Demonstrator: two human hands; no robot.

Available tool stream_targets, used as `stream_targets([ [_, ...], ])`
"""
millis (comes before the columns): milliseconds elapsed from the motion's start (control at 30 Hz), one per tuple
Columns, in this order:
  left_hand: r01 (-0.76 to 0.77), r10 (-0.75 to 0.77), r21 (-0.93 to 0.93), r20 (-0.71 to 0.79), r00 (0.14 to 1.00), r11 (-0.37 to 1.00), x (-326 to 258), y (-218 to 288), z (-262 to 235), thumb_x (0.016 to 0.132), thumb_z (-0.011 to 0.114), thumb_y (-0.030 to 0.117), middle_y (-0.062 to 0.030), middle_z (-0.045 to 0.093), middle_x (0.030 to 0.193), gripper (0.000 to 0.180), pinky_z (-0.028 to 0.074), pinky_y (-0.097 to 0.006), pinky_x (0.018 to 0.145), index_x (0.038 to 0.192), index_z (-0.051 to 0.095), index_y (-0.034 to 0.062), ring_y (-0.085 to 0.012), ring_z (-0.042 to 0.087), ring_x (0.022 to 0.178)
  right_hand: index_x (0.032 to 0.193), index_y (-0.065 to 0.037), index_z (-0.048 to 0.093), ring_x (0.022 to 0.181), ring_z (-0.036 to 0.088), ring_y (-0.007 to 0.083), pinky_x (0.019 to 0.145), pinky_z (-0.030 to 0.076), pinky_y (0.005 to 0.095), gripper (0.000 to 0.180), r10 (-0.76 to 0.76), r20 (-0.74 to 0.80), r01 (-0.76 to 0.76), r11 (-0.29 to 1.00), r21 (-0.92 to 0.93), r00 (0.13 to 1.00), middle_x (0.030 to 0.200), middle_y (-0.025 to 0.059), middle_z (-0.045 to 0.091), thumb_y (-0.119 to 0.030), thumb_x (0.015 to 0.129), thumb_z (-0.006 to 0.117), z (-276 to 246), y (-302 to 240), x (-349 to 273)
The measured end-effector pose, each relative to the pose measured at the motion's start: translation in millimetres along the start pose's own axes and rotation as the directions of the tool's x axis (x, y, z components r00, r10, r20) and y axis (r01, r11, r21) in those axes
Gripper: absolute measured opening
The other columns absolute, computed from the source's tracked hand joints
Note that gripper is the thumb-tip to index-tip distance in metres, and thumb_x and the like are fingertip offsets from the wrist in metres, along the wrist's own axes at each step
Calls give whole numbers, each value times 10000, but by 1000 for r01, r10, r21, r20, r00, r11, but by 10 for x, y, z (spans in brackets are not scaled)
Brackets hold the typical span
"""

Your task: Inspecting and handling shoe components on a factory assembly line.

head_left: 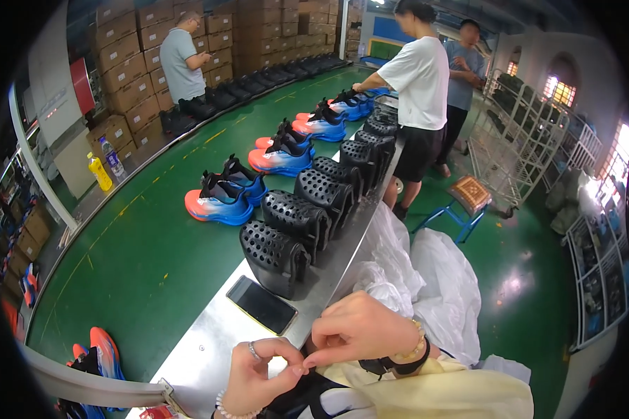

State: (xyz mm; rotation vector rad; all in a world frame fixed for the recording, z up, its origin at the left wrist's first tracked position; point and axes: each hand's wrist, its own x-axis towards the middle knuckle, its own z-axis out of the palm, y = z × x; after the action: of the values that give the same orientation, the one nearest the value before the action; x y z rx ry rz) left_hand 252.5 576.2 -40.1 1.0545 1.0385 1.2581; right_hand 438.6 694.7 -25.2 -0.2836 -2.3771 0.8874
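While your two hands meet at the bottom of the view, the thing between them is a dark strap-like piece (307, 394) with a white part beside it, lying low against your yellow garment (454, 398) — it is mostly hidden, so what kind of thing it is cannot be told for sure. Your left hand (258, 377) has its thumb and forefinger pressed together in a pinch right at the upper end of that dark piece; the ring finger wears a ring and the wrist a bead bracelet. Your right hand (360, 328) comes across from the right, fingers curled and bunched, their tips touching the same spot, so both hands pinch at one point and neither is clearly the nearer. From that pinch the dark piece runs down and a little to the left, toward the lower edge — its long axis looks roughly slanted toward your body, upper end at the fingertips. Just beyond your hands lies a black phone (262, 304) flat on the steel bench edge (203, 342), then a row of black perforated moulds (276, 255) stretching away, with orange-and-blue shoes (220, 202) on the green belt (140, 265) beside them. White plastic bags (433, 286) hang to your right.
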Motion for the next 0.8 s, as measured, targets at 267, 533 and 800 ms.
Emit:
stream_targets([
  [267, -171, 173, -81, 27, 985, 982, 35, -49, -132, 801, 688, -35, -86, 687, 798, 34, 489, -285, 749, 828, 669, -40, -149, 644, 773, 695, -64, 639, 476, 544, 167, 452, 380, 285, 289, 2, -9, 0, 980, 197, 1000, 604, 38, 587, -242, 729, 864, 74, 134, 144],
  [533, -188, 190, -31, 75, 979, 982, 20, -33, -135, 792, 730, -18, -23, 654, 739, 67, 444, -228, 635, 819, 670, -4, -84, 589, 682, 691, -32, 610, 491, 542, 127, 479, 387, 256, 294, 57, 73, -80, 926, 369, 996, 579, 35, 579, -214, 770, 827, 185, 155, 130],
  [800, -224, 223, -1, 117, 968, 975, -4, 14, -133, 796, 715, -8, -38, 653, 746, 59, 466, -230, 633, 826, 666, -22, -93, 601, 687, 689, -28, 605, 486, 524, 113, 470, 371, 252, 299, 48, 96, -85, 898, 432, 994, 570, 28, 564, -193, 757, 844, 223, 161, 107],
])
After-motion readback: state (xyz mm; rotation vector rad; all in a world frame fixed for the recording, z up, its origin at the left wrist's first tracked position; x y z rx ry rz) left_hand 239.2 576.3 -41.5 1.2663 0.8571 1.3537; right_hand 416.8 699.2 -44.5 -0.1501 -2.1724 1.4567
